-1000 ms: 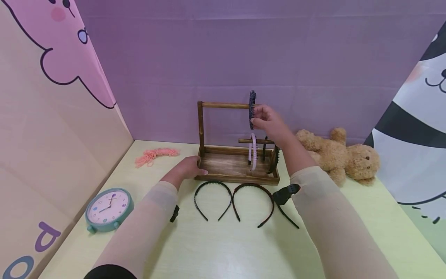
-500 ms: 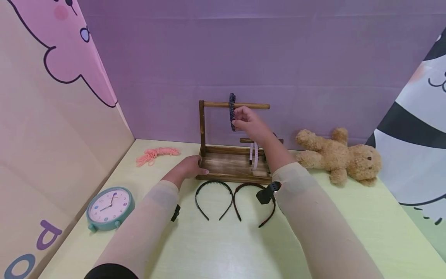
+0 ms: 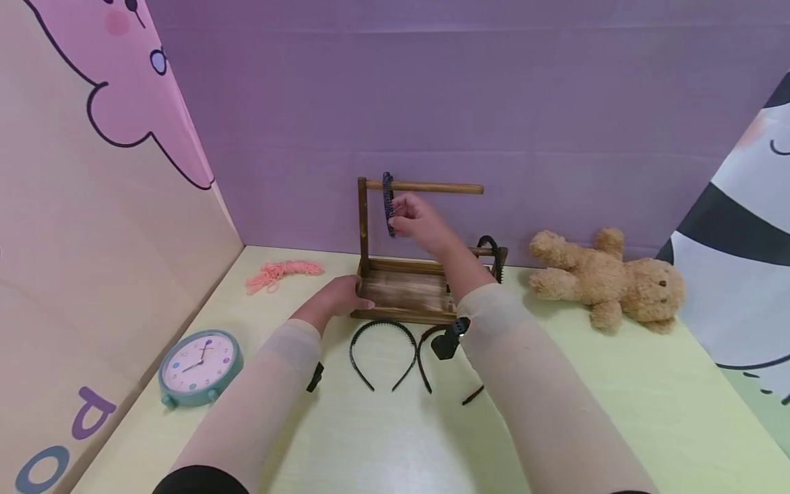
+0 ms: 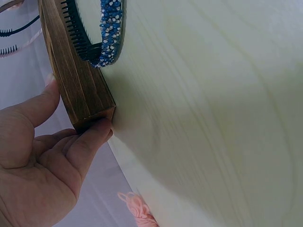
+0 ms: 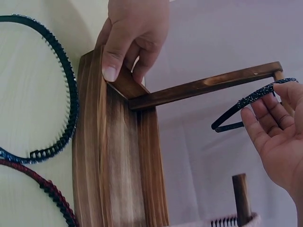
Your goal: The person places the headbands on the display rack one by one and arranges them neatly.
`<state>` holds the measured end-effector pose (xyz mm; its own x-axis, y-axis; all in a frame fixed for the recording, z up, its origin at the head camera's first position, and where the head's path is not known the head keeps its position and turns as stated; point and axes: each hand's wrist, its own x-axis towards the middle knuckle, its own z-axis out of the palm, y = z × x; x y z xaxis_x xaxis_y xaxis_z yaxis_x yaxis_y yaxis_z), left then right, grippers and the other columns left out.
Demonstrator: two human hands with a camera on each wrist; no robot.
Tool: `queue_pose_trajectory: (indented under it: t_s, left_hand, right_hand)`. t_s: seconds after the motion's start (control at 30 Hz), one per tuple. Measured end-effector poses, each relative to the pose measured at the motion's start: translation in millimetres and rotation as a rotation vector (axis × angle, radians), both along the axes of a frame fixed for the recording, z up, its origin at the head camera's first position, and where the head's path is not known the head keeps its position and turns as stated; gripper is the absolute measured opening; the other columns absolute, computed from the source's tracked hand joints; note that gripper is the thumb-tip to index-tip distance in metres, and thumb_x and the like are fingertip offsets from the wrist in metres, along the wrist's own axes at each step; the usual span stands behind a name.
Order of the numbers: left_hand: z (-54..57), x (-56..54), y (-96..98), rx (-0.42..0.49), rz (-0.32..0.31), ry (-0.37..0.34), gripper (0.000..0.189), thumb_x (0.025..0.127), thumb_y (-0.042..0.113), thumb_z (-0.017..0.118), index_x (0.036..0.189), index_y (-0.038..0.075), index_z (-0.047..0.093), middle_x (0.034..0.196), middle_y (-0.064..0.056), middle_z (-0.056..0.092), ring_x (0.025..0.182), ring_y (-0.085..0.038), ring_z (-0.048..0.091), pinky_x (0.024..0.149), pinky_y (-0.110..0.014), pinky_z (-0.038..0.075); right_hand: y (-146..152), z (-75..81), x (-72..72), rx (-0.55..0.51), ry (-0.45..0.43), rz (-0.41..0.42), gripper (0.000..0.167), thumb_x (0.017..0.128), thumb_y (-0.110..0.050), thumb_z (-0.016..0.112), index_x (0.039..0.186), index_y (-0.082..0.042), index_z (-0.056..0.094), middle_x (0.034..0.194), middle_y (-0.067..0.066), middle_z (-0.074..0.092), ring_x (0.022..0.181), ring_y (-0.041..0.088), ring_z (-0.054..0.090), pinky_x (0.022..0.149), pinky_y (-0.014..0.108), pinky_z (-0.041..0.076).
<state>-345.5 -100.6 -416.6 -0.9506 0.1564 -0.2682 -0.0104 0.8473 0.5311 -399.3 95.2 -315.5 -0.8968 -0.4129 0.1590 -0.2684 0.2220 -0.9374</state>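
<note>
My right hand [image 3: 415, 218] pinches a dark beaded headband [image 3: 388, 199], which hangs around the upper rod [image 3: 438, 186] of a wooden rack near its upright post. In the right wrist view the thumb and fingers close on the headband's [image 5: 255, 97] beaded band. My left hand [image 3: 339, 296] grips the left end of the rack's tray [image 3: 395, 315], thumb at the front wall. A black headband [image 3: 499, 267] hangs at the right of the lower rod; a pale pink one [image 4: 8, 51] shows in the left wrist view, hidden behind my right arm in the head view.
In front of the rack lie a blue-white beaded headband [image 4: 111, 30] and a dark red one [image 3: 423, 367], partly under my right forearm's line of sight. Pink yarn [image 3: 280, 273] and a teal clock [image 3: 201, 367] are at left, a teddy bear [image 3: 607, 281] at right.
My right hand has slid the dark headband leftward along the upper rod, from its right end to near the post. My left hand keeps its grip on the tray.
</note>
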Motion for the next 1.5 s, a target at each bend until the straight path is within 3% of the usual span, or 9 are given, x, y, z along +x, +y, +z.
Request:
queue_pose_trajectory:
  t_s: [0.53, 0.83, 1.0, 1.23, 1.5]
  left_hand:
    - [2.5, 2.3, 10.1, -0.003, -0.009, -0.01, 0.08, 0.092, 0.037, 0.069, 0.153, 0.002, 0.031, 0.154, -0.017, 0.04, 0.142, -0.031, 0.038, 0.117, -0.045, 0.032]
    - [4.9, 3.4, 9.0, -0.011, -0.02, -0.005, 0.079, 0.092, 0.037, 0.068, 0.153, 0.002, 0.03, 0.155, -0.017, 0.038, 0.143, -0.032, 0.035, 0.118, -0.046, 0.031]
    - [4.0, 2.4, 6.9, -0.006, -0.035, 0.004, 0.08, 0.092, 0.037, 0.068, 0.153, 0.001, 0.03, 0.155, -0.017, 0.037, 0.144, -0.032, 0.034, 0.118, -0.046, 0.029]
    - [0.0, -1.3, 4.4, -0.012, -0.043, 0.011, 0.08, 0.092, 0.038, 0.069, 0.153, 0.002, 0.031, 0.155, -0.017, 0.038, 0.143, -0.032, 0.035, 0.118, -0.046, 0.03]
    - [-3.2, -5.8, 1.6, 0.006, -0.042, 0.008, 0.078, 0.092, 0.037, 0.069, 0.151, 0.001, 0.033, 0.153, -0.018, 0.04, 0.141, -0.032, 0.038, 0.117, -0.046, 0.032]
  right_hand:
    - [-3, -2.0, -0.8, -0.027, -0.072, -0.037, 0.03, 0.099, -0.008, 0.055, 0.129, -0.005, 0.048, 0.105, 0.008, 0.054, 0.101, 0.025, 0.059, 0.101, 0.047, 0.049]
    - [3, -0.7, 3.6, -0.002, -0.087, -0.039, 0.041, 0.099, -0.016, 0.058, 0.136, -0.006, 0.047, 0.121, 0.015, 0.056, 0.114, 0.031, 0.057, 0.102, 0.046, 0.049]
    - [11, 2.7, 10.8, 0.085, -0.041, -0.005, 0.044, 0.1, -0.023, 0.058, 0.14, -0.009, 0.046, 0.133, 0.016, 0.053, 0.123, 0.031, 0.053, 0.107, 0.045, 0.045]
    - [29, 11.2, 24.2, 0.262, 0.065, -0.018, 0.047, 0.099, -0.037, 0.056, 0.141, -0.018, 0.045, 0.135, 0.004, 0.055, 0.122, 0.021, 0.052, 0.104, 0.047, 0.044]
    - [52, 23.8, 51.1, 0.318, 0.058, -0.013, 0.048, 0.1, -0.039, 0.055, 0.142, -0.019, 0.043, 0.137, 0.004, 0.053, 0.12, 0.021, 0.052, 0.102, 0.048, 0.046]
